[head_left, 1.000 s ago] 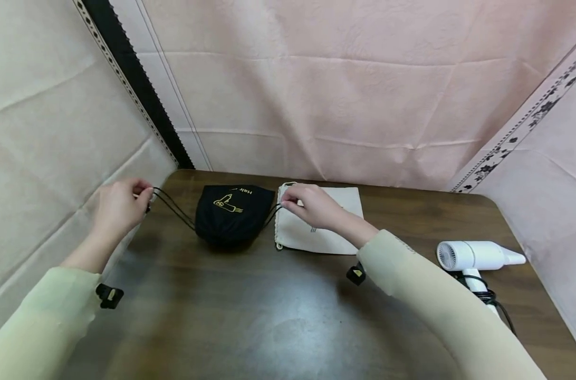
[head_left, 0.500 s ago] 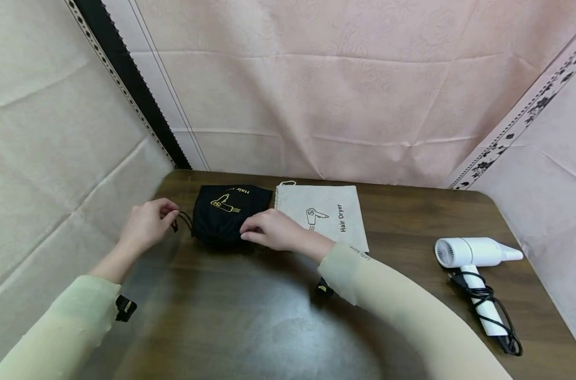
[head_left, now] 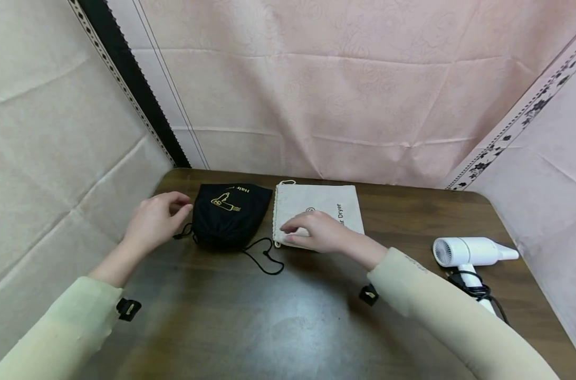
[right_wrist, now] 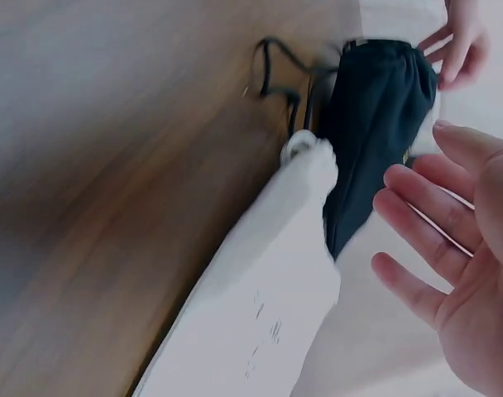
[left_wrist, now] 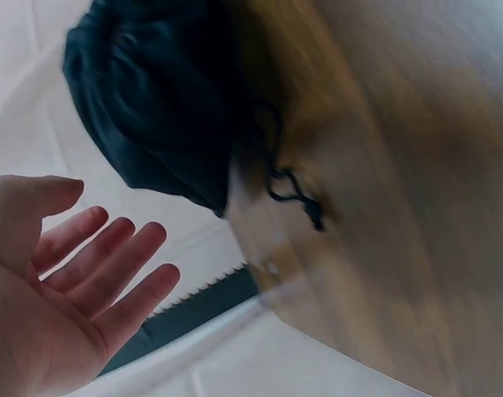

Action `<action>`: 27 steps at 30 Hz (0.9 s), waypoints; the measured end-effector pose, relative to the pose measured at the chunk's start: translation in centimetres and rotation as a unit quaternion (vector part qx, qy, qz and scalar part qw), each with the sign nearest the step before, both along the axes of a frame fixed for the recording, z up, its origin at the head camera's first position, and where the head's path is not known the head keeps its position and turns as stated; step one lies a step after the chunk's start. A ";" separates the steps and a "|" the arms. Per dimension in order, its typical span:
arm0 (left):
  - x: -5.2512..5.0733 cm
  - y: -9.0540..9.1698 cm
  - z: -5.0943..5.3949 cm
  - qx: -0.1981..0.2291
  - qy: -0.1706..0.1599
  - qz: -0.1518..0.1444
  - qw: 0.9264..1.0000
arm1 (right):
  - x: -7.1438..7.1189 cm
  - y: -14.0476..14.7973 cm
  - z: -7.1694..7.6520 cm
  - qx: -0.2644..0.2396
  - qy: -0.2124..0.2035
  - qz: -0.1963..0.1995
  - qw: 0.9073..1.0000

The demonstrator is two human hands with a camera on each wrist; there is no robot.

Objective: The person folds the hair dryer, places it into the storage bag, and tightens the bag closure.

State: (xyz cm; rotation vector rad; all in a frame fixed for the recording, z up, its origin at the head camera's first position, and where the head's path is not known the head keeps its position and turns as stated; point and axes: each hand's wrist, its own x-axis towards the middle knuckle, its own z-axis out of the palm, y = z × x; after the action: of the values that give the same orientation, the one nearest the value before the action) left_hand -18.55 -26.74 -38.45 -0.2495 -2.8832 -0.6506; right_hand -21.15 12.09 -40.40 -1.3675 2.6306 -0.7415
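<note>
Both hands [head_left: 151, 221] [head_left: 318, 232] have released the cords [head_left: 266, 254] of the black pouch [head_left: 228, 219].

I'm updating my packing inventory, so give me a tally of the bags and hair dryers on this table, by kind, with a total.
Bags: 2 (black drawstring bag, white drawstring bag)
Hair dryers: 1 (white hair dryer)
Total: 3
</note>
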 end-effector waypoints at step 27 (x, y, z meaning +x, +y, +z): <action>-1.4 13.4 1.1 -0.069 -0.060 -0.141 0.986 | 8.5 20.5 0.9 0.032 0.006 -0.260 0.965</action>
State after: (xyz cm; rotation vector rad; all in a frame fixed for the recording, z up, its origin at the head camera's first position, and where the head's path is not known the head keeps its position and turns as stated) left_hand -19.94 -13.36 -37.32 -0.6714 -3.0407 -0.5230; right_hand -12.69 32.58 -39.52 -0.6591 3.0210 -0.6806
